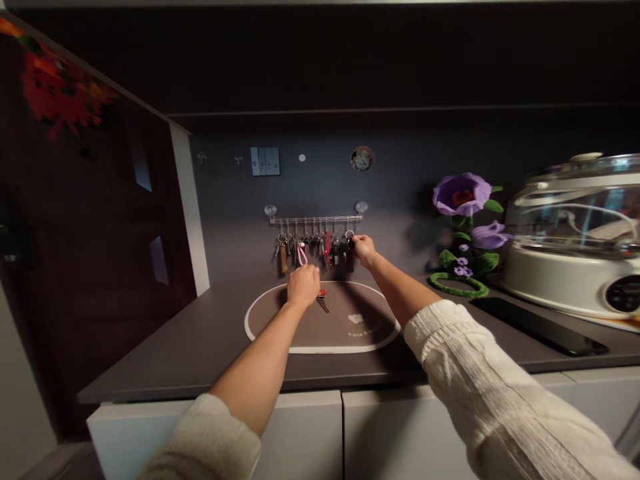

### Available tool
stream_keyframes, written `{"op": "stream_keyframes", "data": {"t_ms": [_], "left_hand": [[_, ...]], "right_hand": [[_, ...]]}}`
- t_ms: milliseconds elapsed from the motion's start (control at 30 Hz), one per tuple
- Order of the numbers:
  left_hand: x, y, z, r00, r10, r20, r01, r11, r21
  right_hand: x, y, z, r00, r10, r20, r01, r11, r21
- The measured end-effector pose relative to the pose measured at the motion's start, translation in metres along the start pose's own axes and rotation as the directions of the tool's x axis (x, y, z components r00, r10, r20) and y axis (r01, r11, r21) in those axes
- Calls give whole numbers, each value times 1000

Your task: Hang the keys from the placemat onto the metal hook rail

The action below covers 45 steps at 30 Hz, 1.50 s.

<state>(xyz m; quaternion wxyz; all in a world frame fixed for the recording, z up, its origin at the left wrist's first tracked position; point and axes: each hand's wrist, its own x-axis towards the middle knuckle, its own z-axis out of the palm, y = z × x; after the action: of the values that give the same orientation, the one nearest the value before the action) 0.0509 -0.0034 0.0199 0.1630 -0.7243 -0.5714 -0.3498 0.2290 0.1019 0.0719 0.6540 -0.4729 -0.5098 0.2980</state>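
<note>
Red-topped key [323, 294] is being supported by the mat [300, 330], slanting toward near right, just right of the nearer left hand [304, 285], its grip hidden, while rightmost hanging keys [349, 259] are being pinched by the right hand [365, 251].

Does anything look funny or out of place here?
Maybe one thing: a key with a red part is over the mat beside the left hand, while other keys hang from the rack. I can't tell whether it's held.

Left hand [304, 285] hides own fingertips. Lettering [367, 331] on mat [340, 341] illegible. Appliance [555, 277] cut off at right. Red flowers [57, 93] blurred.
</note>
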Motion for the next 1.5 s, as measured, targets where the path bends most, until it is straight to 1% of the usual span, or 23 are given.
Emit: {"op": "stream_keyframes", "data": {"t_ms": [200,367,500,567,700,800,867,933,967,1000,1033,1067,1133,1200,1300,1500], "left_hand": [[0,-2,1,1000,-25,17,26,999,-37],[1,-6,2,997,-67,29,69,995,-79],[2,-9,0,995,-89,45,93,989,-118],[1,-11,0,995,-95,45,100,985,-139],[0,-14,0,990,-117,75,129,975,-181],[-1,-15,2,984,-121,128,147,966,-212],[-1,-16,3,979,-105,174,144,963,-228],[-2,-18,4,971,-77,226,132,962,-238],[-3,-18,5,965,-61,254,123,963,-239],[-4,-19,5,959,-43,280,113,965,-239],[-5,-20,5,953,-27,302,102,966,-236],[-6,-20,5,948,-13,319,91,969,-231],[-7,-20,4,941,7,339,70,974,-215],[-9,-18,3,936,17,352,56,979,-196],[-12,-16,2,927,31,373,36,984,-173],[-11,-18,8,932,62,357,-9,989,-148]], "right_hand": [[-5,-2,-6,1000,-28,-1,28,998,-55],[-13,-8,-11,998,-45,-41,40,994,-100],[-29,-14,-15,994,-50,-97,39,993,-112],[-41,-18,-15,994,-47,-103,38,995,-87],[-72,-21,-12,998,50,-31,-50,998,26],[-94,-14,-11,992,99,73,-105,991,83],[-107,-4,-12,981,124,149,-136,988,73],[-118,7,-14,967,131,218,-136,991,8],[-122,11,-15,959,121,256,-111,992,-55],[-125,15,-16,950,97,296,-59,989,-134],[-128,17,-18,939,61,338,17,975,-223],[-130,19,-19,923,19,384,110,944,-312],[-132,20,-21,883,-53,466,289,843,-453],[-132,19,-22,854,-86,513,394,750,-530],[-130,19,-20,835,-89,543,451,676,-583],[-125,22,-15,825,-96,557,494,603,-627]]}}
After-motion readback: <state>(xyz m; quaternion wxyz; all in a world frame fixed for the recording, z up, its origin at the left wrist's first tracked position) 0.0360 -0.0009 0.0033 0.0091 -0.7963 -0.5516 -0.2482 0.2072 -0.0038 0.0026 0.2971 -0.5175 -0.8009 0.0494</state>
